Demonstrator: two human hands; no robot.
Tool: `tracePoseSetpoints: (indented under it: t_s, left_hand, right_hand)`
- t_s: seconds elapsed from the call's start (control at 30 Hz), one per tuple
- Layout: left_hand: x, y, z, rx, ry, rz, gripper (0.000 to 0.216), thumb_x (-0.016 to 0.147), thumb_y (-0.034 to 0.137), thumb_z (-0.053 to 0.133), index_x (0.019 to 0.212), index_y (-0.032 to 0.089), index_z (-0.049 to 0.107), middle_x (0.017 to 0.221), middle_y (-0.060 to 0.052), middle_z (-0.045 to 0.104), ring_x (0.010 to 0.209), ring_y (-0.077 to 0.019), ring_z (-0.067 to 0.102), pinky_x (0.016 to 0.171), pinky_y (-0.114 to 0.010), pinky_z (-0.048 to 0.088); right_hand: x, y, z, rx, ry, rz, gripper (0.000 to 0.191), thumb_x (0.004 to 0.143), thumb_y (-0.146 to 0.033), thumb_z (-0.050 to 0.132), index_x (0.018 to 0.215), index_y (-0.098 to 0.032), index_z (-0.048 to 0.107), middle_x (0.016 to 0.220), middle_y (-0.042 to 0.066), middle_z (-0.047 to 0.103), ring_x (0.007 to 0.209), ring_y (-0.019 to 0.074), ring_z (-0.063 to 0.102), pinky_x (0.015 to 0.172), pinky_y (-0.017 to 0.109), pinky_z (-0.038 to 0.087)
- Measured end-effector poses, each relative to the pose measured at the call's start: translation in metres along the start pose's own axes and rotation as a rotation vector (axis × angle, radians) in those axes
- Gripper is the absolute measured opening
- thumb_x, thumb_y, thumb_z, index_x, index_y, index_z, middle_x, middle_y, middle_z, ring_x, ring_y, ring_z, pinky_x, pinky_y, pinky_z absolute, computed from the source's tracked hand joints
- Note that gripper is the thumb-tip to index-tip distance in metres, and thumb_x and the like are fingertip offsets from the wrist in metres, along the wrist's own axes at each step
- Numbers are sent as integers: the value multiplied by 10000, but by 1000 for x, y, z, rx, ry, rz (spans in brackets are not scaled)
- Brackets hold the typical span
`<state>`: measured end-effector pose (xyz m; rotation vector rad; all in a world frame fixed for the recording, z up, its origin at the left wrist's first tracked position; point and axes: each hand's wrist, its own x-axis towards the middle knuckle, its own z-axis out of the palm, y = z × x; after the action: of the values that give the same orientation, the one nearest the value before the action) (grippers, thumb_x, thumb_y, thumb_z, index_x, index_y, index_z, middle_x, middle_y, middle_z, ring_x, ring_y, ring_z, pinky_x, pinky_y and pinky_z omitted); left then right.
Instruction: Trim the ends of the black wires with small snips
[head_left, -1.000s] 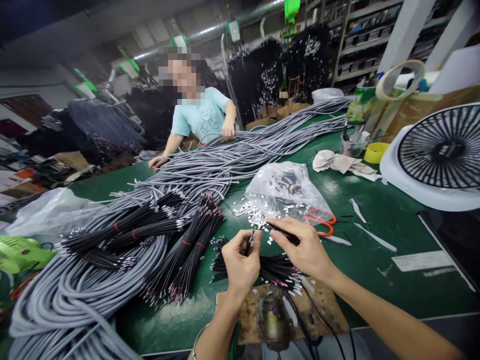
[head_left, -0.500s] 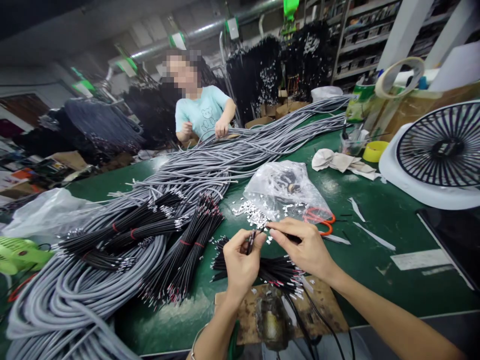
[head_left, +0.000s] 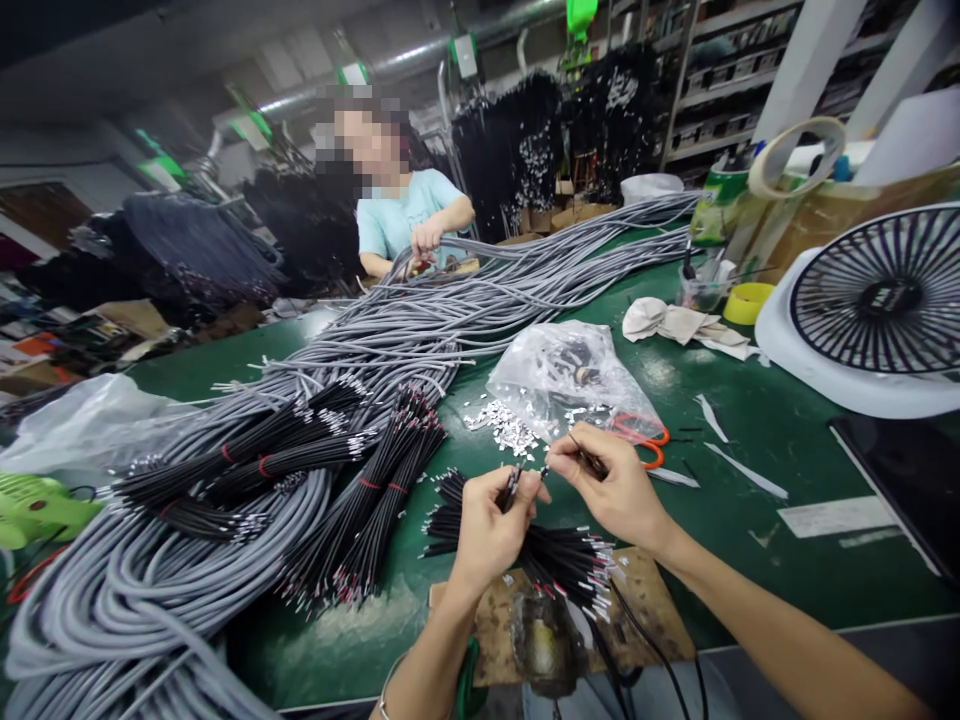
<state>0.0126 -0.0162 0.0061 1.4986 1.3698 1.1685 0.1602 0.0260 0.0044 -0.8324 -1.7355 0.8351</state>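
Note:
My left hand pinches the end of a short black wire between thumb and fingers. Just to its right, my right hand grips another thin black wire, its tip nearly meeting the left one. Below both hands lies a loose bundle of short black wires with stripped ends, partly on a worn wooden block. A heap of small silver terminals sits just beyond my hands on the green table.
Tied black wire bundles and long grey cables fill the left. A clear plastic bag, orange scissors, a white fan, a rag and a dark tablet lie right. A person in a teal shirt handles cables opposite.
My hands have drawn slightly apart and the right one now holds its wire higher. The person opposite has lifted both hands together onto a grey cable.

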Motion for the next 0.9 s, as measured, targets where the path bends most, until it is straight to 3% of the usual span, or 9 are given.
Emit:
tracePoseSetpoints:
  t_s: [0.2, 0.33, 0.43, 0.53, 0.67, 0.8, 0.9]
  left_hand:
    - [3, -2, 5, -38, 183, 47, 202, 682, 287, 679, 596, 116, 615, 478, 37, 481, 395, -63, 419, 404, -195, 306]
    - [7, -3, 5, -46, 275, 19, 221, 643, 280, 707, 549, 115, 594, 441, 52, 457, 396, -57, 391, 401, -188, 296]
    - [10, -4, 5, -73, 241, -53, 268, 661, 331, 684, 540, 115, 581, 387, 65, 409, 364, -50, 354, 373, -180, 265]
    - [12, -4, 7, -56, 115, -118, 376, 724, 420, 599, 508, 115, 558, 351, 57, 397, 326, -47, 336, 348, -179, 241]
    - [11, -6, 10, -28, 9, -146, 385, 721, 440, 593, 518, 121, 522, 345, 59, 388, 296, -42, 328, 314, -167, 210]
    - [9, -6, 10, -76, 60, -160, 264, 685, 374, 653, 690, 138, 535, 390, 83, 407, 289, -47, 355, 297, -152, 238]
    - [7, -4, 10, -127, 131, -115, 254, 718, 360, 625, 663, 137, 517, 406, 86, 371, 307, -34, 335, 308, -147, 231]
  right_hand:
    - [-2, 8, 7, 37, -18, 138, 197, 843, -315, 478, 736, -156, 521, 634, -6, 499, 564, 106, 439, 516, 221, 351]
    - [-4, 0, 8, 6, -25, 109, 189, 841, -287, 476, 701, -162, 502, 625, -9, 473, 563, 106, 423, 517, 228, 335]
    - [-5, -6, 5, 7, 20, 56, 174, 828, -262, 495, 688, -164, 524, 608, -18, 446, 540, 98, 404, 495, 226, 318]
    - [-3, -5, 2, -4, 105, 59, 91, 795, -240, 547, 788, -162, 594, 639, -21, 448, 504, 83, 367, 466, 219, 305]
    - [0, 0, 1, -51, 45, 44, 133, 772, -249, 573, 852, -165, 637, 691, -2, 501, 508, 85, 382, 470, 222, 322]
    - [2, 5, 1, -57, 49, 69, 152, 794, -269, 553, 721, -152, 616, 641, 5, 523, 539, 101, 439, 490, 226, 342]
    - [2, 7, 1, -25, 65, 98, 186, 807, -293, 545, 707, -150, 609, 614, 3, 534, 538, 106, 458, 495, 230, 353]
